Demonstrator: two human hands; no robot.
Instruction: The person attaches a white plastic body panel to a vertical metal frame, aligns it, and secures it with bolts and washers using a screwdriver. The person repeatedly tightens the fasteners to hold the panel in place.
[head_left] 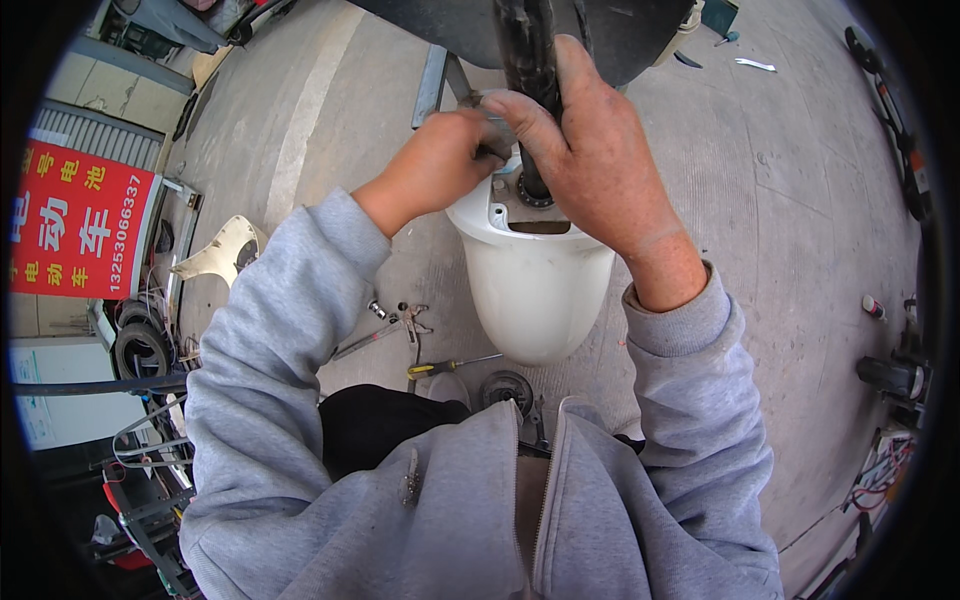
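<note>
In front of me a black tube point(530, 70) stands upright, its lower end set in a dark metal ring point(535, 198) on top of a white curved plastic cover point(540, 290). My right hand point(610, 165) is at the tube's right side, its thumb crossing in front and its index finger pointing up along it. The other right fingers are hidden. My left hand point(440, 160) is closed just left of the tube, near the right thumb. Its fingertips are in shadow, and what they pinch cannot be made out. A small bolt hole point(499, 214) shows in the cover's top below it.
A yellow-handled screwdriver point(435, 368), pliers point(415, 322) and a socket point(376, 309) lie on the concrete floor near my feet. A cream plastic part point(225, 248) and a red sign point(80, 220) are at left. A dark rounded panel point(430, 20) hangs beyond the tube.
</note>
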